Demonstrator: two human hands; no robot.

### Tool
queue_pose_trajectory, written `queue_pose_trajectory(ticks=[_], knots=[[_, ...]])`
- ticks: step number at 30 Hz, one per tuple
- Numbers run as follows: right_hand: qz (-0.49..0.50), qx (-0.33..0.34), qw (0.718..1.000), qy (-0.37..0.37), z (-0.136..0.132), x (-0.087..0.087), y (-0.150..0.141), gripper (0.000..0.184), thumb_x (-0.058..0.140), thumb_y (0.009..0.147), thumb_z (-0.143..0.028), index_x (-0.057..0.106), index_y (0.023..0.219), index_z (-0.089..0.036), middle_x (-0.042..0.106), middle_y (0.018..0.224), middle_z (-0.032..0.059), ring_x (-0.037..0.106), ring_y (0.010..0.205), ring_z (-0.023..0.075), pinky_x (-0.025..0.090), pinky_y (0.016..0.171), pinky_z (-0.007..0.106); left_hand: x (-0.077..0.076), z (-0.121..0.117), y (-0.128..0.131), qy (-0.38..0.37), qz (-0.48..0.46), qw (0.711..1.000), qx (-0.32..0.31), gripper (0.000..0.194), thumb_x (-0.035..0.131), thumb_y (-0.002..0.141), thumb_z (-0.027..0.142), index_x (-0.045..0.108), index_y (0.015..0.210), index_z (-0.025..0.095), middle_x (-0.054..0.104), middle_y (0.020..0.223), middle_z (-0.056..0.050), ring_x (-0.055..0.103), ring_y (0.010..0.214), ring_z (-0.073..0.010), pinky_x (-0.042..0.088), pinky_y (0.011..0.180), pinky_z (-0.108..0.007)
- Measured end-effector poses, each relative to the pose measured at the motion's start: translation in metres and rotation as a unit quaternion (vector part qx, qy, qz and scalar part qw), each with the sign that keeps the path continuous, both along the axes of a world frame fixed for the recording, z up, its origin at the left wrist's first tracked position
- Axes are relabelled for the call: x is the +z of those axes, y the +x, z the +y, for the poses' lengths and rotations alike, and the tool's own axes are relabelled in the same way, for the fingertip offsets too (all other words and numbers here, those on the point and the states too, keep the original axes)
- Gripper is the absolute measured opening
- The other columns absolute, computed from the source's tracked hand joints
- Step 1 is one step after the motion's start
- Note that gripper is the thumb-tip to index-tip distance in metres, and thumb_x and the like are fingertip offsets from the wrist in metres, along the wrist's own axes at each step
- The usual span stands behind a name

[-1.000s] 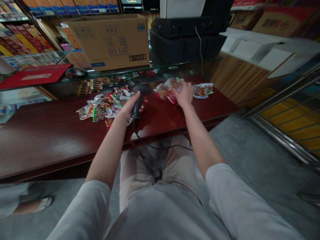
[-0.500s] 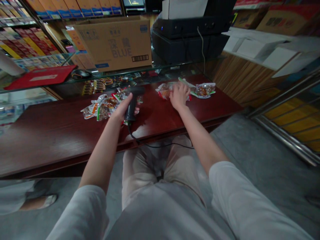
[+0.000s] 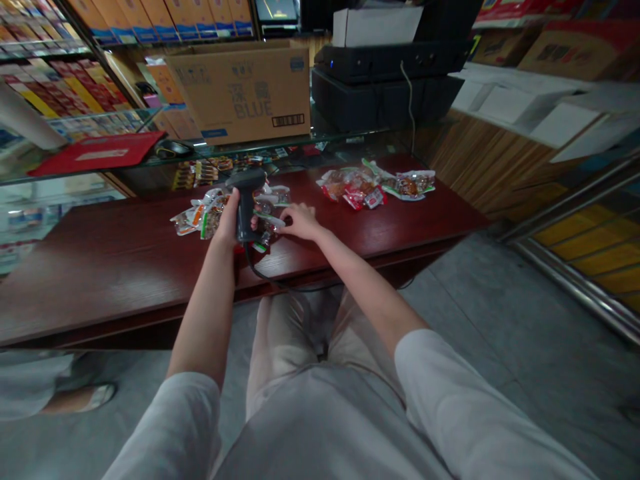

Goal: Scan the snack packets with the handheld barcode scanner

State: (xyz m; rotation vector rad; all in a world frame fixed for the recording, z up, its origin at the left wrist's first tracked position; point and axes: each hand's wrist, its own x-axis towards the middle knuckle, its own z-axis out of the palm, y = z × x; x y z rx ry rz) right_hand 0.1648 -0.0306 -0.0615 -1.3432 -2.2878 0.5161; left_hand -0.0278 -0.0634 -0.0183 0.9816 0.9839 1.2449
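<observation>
Hands: left hand (image 3: 227, 220) shut tight around a black barcode scanner (image 3: 245, 210); right hand (image 3: 301, 222) flat and open, fingers (image 3: 286, 215) on snack packs (image 3: 265, 215); hands close, not touching.
Scanner: in the left hand, over the packs, standing up long way, head on top, tipped away.
Piles: snack packs under both hands; second pile (image 3: 373, 188) past the right hand.

Grip of the scanner (image 3: 245, 213) partly hidden inside the left hand (image 3: 227, 220). Snack packets (image 3: 215, 218) partly covered by the scanner and the right hand (image 3: 300, 221), their labels too small to read. Shelf cartons (image 3: 160, 17) cut off by the top edge. Another person's leg (image 3: 75, 398) cut off by the left edge.
</observation>
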Motion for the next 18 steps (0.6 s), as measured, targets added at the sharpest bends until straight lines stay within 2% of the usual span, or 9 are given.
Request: queue_pose_trajectory(ticks=[4,7,9,12,15,18], knots=[[0.107,0.035,0.993,-0.047,0.016,-0.009,0.014,0.008,0.069,0.085,-0.025,0.069,0.092,-0.02,0.071,0.112,0.0065,0.061,0.112,0.0263,0.041,0.101,0.045,-0.001,-0.001,0.002,-0.003,0.01,1.0,-0.006,0.058,0.043,0.094,0.068,0.063,0.122,0.021,0.071,0.08,-0.006,0.069,0.062,-0.0177,0.05,0.049,-0.025],[0.189,0.061,0.977,-0.083,0.019,-0.015,0.019,0.023,0.065,0.087,-0.023,0.065,0.11,-0.019,0.071,0.115,0.0064,0.065,0.11,0.0201,0.046,0.098,0.038,0.001,-0.004,0.005,-0.006,0.025,1.0,-0.004,0.06,0.042,0.094,0.07,0.062,0.124,0.022,0.071,0.082,-0.007,0.07,0.066,-0.0197,0.051,0.05,-0.026],[0.169,0.056,0.981,-0.073,0.015,-0.016,0.017,0.035,0.07,0.086,-0.033,0.063,0.118,-0.02,0.068,0.122,0.0081,0.063,0.114,0.0215,0.044,0.101,0.038,0.002,-0.005,0.006,-0.007,0.033,0.999,-0.006,0.061,0.043,0.093,0.07,0.062,0.126,0.023,0.07,0.083,-0.007,0.071,0.068,-0.0204,0.051,0.051,-0.026],[0.058,0.042,0.997,-0.015,0.003,-0.012,0.012,0.042,0.074,0.083,-0.047,0.068,0.116,-0.02,0.063,0.129,0.0113,0.056,0.123,0.0293,0.037,0.106,0.045,0.001,-0.005,0.006,-0.007,0.043,0.999,-0.008,0.061,0.042,0.095,0.069,0.06,0.129,0.022,0.07,0.086,-0.007,0.071,0.071,-0.0205,0.052,0.053,-0.026],[0.012,0.025,1.0,0.012,-0.003,-0.01,0.009,0.042,0.075,0.081,-0.045,0.068,0.112,-0.018,0.061,0.127,0.0124,0.053,0.121,0.032,0.036,0.104,0.045,-0.003,-0.003,0.005,-0.012,0.045,0.999,-0.006,0.06,0.039,0.097,0.067,0.06,0.129,0.021,0.07,0.086,-0.008,0.071,0.071,-0.0206,0.051,0.052,-0.026],[0.053,0.029,0.998,-0.018,0.0,-0.01,0.012,0.031,0.074,0.081,-0.04,0.066,0.101,-0.018,0.065,0.115,0.0092,0.057,0.111,0.0284,0.039,0.1,0.042,-0.005,-0.001,0.003,-0.015,0.034,0.999,-0.009,0.057,0.038,0.098,0.065,0.06,0.127,0.022,0.069,0.086,-0.008,0.069,0.065,-0.0193,0.049,0.049,-0.026]])
